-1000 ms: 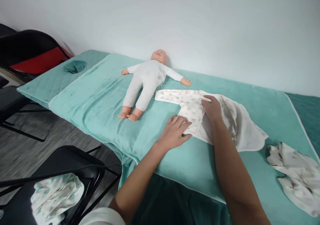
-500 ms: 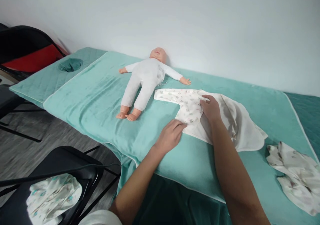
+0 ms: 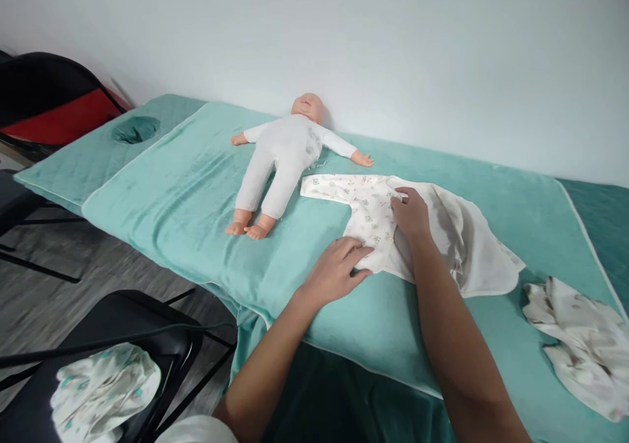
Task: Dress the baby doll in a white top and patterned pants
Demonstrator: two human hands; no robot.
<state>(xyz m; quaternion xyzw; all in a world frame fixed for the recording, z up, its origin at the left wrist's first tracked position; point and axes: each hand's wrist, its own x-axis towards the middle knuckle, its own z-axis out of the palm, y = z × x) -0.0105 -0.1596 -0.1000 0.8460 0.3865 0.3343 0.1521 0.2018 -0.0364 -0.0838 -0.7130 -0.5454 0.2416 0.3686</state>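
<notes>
A small printed baby garment (image 3: 366, 207) lies flat on a teal towel (image 3: 196, 194) that covers a padded table. My left hand (image 3: 337, 269) rests at the garment's near lower edge, thumb and fingers pinching the hem. My right hand (image 3: 410, 215) presses on the garment's middle, fingers bent over the cloth. A baby doll (image 3: 282, 158) in a white suit lies on its back just left of the garment, head toward the wall. A plain white cloth (image 3: 472, 246) spreads out under and to the right of my right forearm.
A crumpled printed cloth (image 3: 580, 345) lies at the table's right end. A black folding chair (image 3: 108, 345) at lower left carries another printed cloth (image 3: 103, 390). A second chair with a red seat (image 3: 54, 112) stands at far left. The wall runs behind the table.
My left hand drew back slightly off the garment's edge, then returned to the hem. The view shifted a little; my right hand stayed on the garment.
</notes>
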